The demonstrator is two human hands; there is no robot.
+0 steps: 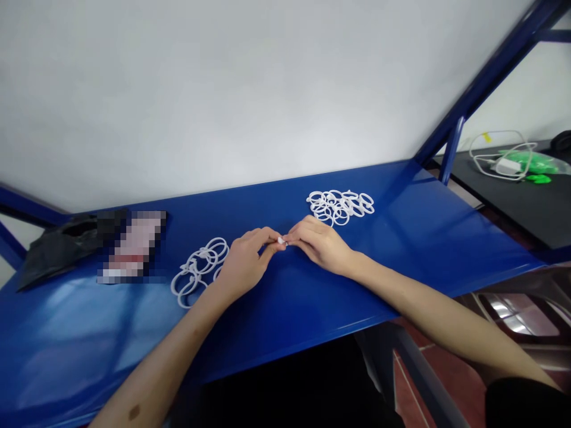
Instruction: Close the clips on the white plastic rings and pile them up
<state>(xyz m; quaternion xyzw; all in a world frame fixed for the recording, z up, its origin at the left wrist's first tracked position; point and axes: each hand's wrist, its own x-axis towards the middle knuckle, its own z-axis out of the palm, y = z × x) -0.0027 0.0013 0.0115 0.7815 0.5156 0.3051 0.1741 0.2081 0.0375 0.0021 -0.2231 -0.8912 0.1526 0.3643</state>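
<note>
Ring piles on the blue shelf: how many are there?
2. The right pile lies just beyond the right hand; the left pile lies beside the left hand, which may hide part of it. Both hands pinch a white piece.

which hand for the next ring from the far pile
Right, probably: right hand sits just before the far pile; left hand by the near pile. Both pinch a white piece.

Shelf top [401, 249]: left hand [243, 264] and right hand [323, 244] meet at centre, with a small piece [281, 241] pinched between their fingertips. Linked rings [198, 270] lie just left of the left hand. Loose ring pile [341, 207] lies behind the right hand. Packet [134, 246] sits further left, partly on a bag [57, 246]. Side table [526, 202] stands to the right and carries a cable [504, 151].
</note>
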